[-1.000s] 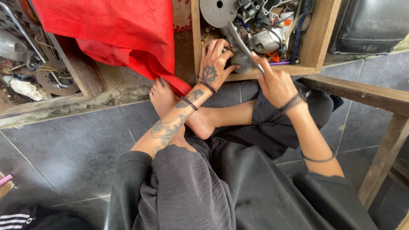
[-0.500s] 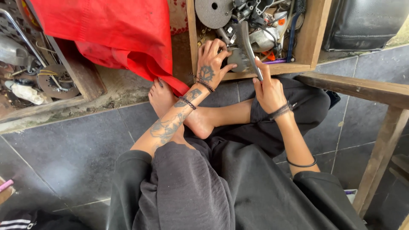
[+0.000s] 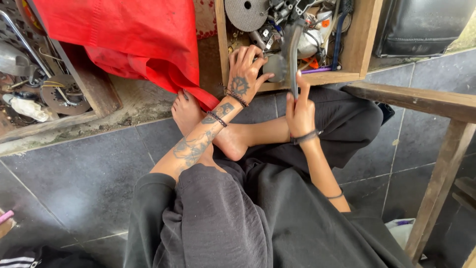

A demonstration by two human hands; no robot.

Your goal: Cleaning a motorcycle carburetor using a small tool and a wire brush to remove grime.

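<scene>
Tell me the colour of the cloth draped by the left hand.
Bright red: the cloth shows plainly in the head view, hanging beside the left hand.

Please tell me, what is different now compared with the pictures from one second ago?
The right hand turned the grey metal part from slanted to upright and slid toward the left hand, its wrist drawing in. The left hand stayed on the front edge of the wooden box. The red cloth and bare foot stayed in place.

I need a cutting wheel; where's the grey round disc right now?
In the head view, the grey disc sits at the top left of the wooden box, just above the left hand.
</scene>
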